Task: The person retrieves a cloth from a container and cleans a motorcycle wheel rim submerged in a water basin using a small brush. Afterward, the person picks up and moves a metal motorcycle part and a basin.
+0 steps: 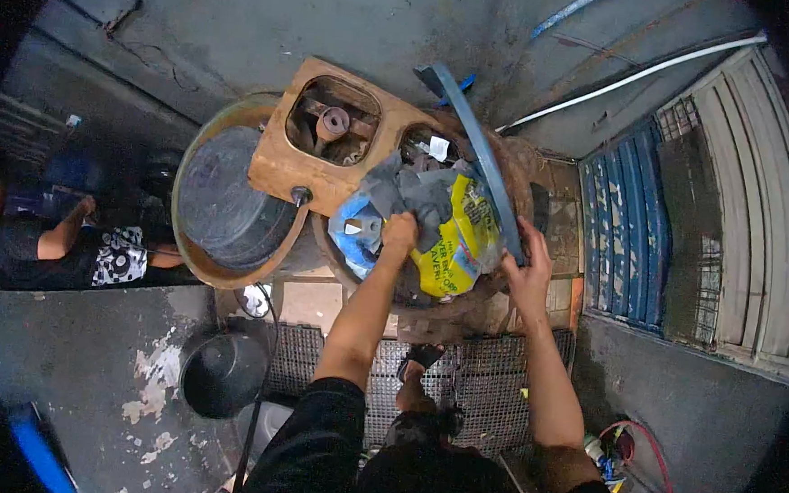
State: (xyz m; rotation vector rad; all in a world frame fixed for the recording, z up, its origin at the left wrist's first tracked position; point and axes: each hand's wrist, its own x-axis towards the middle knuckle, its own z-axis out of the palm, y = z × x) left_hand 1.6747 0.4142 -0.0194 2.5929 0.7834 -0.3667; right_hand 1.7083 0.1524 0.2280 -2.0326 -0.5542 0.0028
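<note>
My left hand (400, 234) is closed over the pile of trash, its fingers gripping a crumpled grey plastic bag (420, 194). Beside it lie a yellow plastic bag with printed letters (458, 241) and a blue-and-white wrapper (357, 231). All of this sits in the top of a round bin (400, 303), whose inside is mostly hidden. On the right, my right hand (531, 266) grips the lower end of a long, curved blue-grey lid (479, 148), tilted up and seen nearly edge-on.
A wooden stove frame (274, 153) rests across the bin and a large round tub (180, 206). A black bucket (221, 376) stands at lower left. Another person (61, 240) is at far left. Plastic floor grating (494, 388) lies below, and blue shutters (626, 229) lean at right.
</note>
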